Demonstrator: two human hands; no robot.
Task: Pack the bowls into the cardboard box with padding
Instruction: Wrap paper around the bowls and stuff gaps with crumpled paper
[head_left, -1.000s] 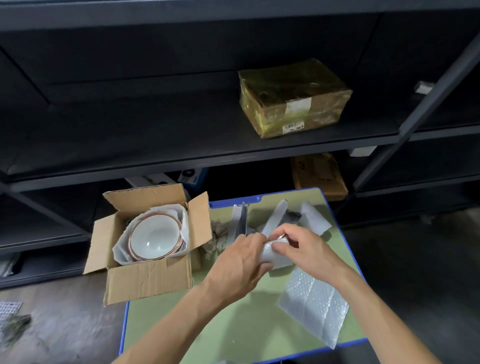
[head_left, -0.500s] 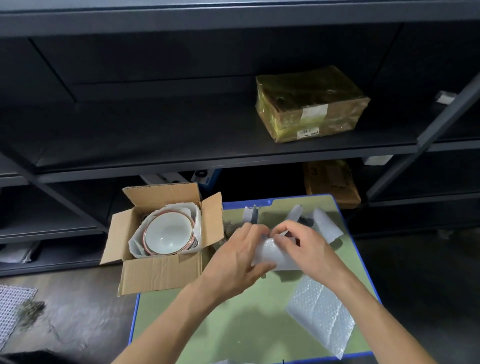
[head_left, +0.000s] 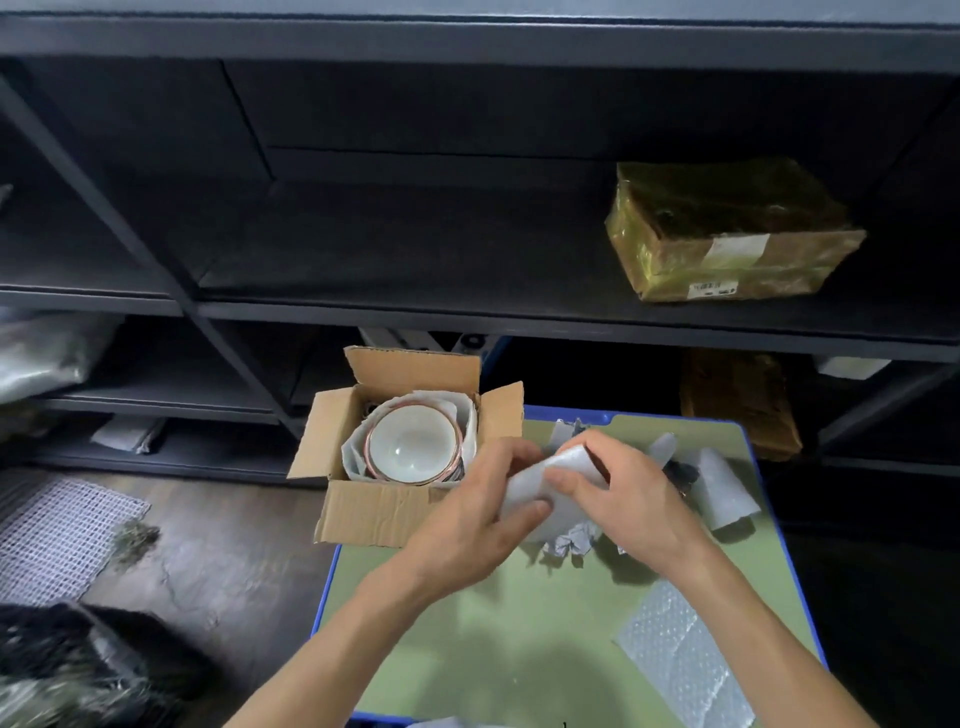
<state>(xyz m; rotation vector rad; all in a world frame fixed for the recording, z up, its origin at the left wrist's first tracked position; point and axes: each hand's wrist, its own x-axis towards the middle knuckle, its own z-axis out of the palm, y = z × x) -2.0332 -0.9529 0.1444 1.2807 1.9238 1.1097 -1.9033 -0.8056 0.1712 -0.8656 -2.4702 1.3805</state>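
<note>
The cardboard box (head_left: 374, 512) gapes open on top, a free drop onto the bowl (head_left: 413, 447), but its raised right flap (head_left: 503, 415) stands between that opening and the left hand (head_left: 467, 519) and right hand (head_left: 634, 504) gripping the foam sheet (head_left: 566, 462), and the shelf edge (head_left: 519, 325) runs close behind.

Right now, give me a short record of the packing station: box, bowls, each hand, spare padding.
Box: cardboard box, flaps open, at the far left corner of the table
Bowls: bowls stacked inside the box, foam liner around them
Left hand: left hand grips the foam sheet at its left end
Right hand: right hand pinches the same sheet from the right
Foam sheet: held above the table, right of the box, not yet in it
Spare padding: bubble wrap lying flat, near right
</note>
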